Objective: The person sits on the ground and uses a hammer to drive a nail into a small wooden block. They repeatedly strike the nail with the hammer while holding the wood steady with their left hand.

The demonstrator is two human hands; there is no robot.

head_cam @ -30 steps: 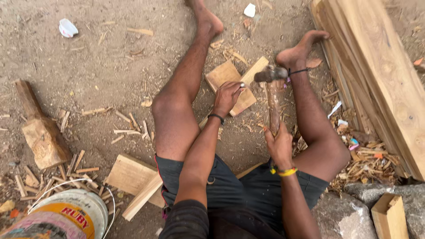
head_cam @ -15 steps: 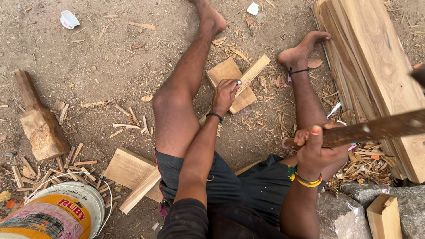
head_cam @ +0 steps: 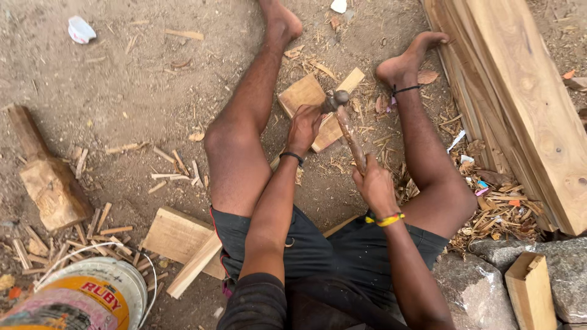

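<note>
**A:** What sits nearest the camera?

**B:** At the near left, a round bucket with a wire handle, ringed by small wood offcuts. Just right of it lie a flat square board and a thin slat on the dirt ground. At the near right, a small wooden box leans against grey stones.

**A:** And the person?

**B:** Seated on the ground, legs spread away from the camera, in dark shorts. The right hand, with a yellow band at the wrist, is wrapped tight around the near end of a hammer handle. The handle slants away and to the left, and its metal head sits at the far end, right over the wooden piece.

**A:** The other hand?

**B:** The left hand, a dark band on its wrist, is curled with fingers closed against the wooden block between the legs. It holds something small there beside the hammer head, but I can't tell what.

**A:** Where exactly is that block?

**B:** On the ground between the two bare feet, with a lighter strip lying across it at a slant.

**A:** Farther off?

**B:** A chunky log stump at the left, long planks stacked along the right with shavings at their foot, and a crumpled white scrap at the far left.
</note>
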